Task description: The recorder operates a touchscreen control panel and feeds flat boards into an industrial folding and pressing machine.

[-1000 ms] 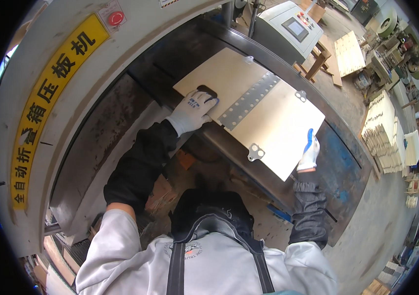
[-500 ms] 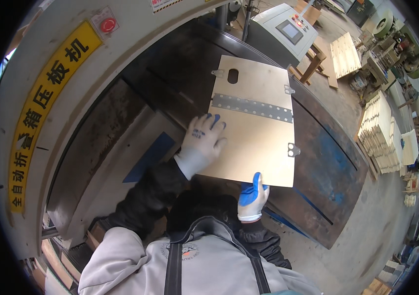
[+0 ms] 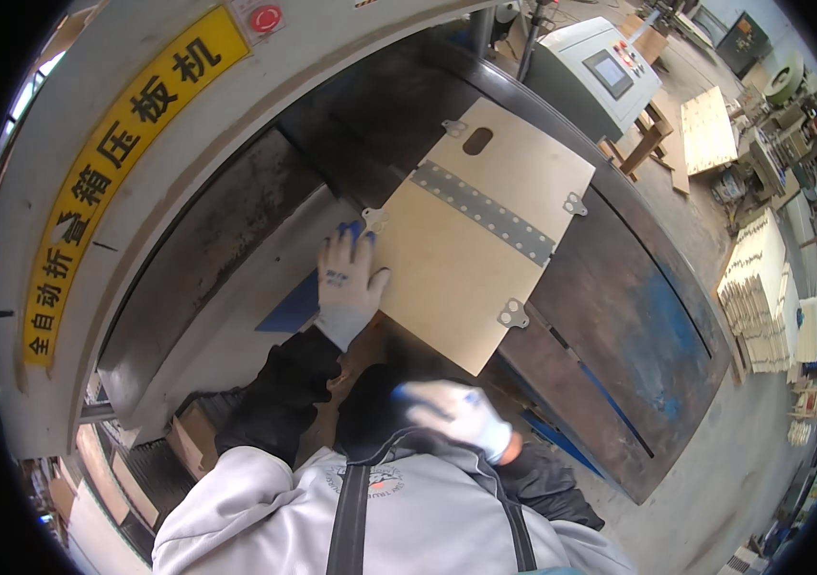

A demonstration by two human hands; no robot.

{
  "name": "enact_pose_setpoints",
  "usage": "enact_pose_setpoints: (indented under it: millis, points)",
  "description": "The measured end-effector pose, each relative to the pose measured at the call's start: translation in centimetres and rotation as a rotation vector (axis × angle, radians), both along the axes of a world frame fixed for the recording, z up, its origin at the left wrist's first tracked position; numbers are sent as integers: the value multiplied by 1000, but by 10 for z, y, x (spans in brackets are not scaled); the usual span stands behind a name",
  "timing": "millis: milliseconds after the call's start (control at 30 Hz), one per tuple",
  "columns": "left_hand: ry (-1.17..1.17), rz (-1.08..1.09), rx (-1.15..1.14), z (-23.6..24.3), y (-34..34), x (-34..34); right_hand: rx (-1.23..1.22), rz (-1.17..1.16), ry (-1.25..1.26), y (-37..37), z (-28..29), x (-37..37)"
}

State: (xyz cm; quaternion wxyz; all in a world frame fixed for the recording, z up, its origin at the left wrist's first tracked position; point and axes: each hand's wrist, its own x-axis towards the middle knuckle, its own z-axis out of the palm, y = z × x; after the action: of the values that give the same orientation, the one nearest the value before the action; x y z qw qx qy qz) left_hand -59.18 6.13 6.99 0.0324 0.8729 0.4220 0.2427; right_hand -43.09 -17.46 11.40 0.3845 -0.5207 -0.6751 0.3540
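Observation:
A pale plywood panel (image 3: 471, 259) lies slantwise on the dark metal machine bed (image 3: 610, 316). Near its far end is an oval slot (image 3: 476, 141), and a grey perforated metal strip (image 3: 481, 213) crosses it. Metal tabs stick out from its two long edges, one tab (image 3: 513, 313) being on the near right. My left hand (image 3: 346, 286), in a white glove with blue fingertips, rests with outstretched fingers at the panel's left edge, just below another tab (image 3: 371, 219). My right hand (image 3: 456, 414), also gloved, is apart from the panel, close to my body; motion blurs its fingers.
A large machine frame with a yellow label (image 3: 131, 144) and red button (image 3: 265, 18) rises on the left. A control console (image 3: 600, 77) stands beyond the bed. Stacked wooden boards (image 3: 758, 297) stand on the floor at right.
The panel has turned clockwise, its near end swinging left. My left hand has slid left to its edge. My right hand has let go of the near edge and moved back toward my body.

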Motion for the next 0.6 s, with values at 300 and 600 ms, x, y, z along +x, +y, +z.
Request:
enact_pose_setpoints:
  millis: [300,600]
  points:
    - [-1060,71,-1008,-69,-102,19,1,-465,-231,64,23,102]
    - [-1449,174,-1305,-44,-71,-13,234,-434,-572,54,-7,106]
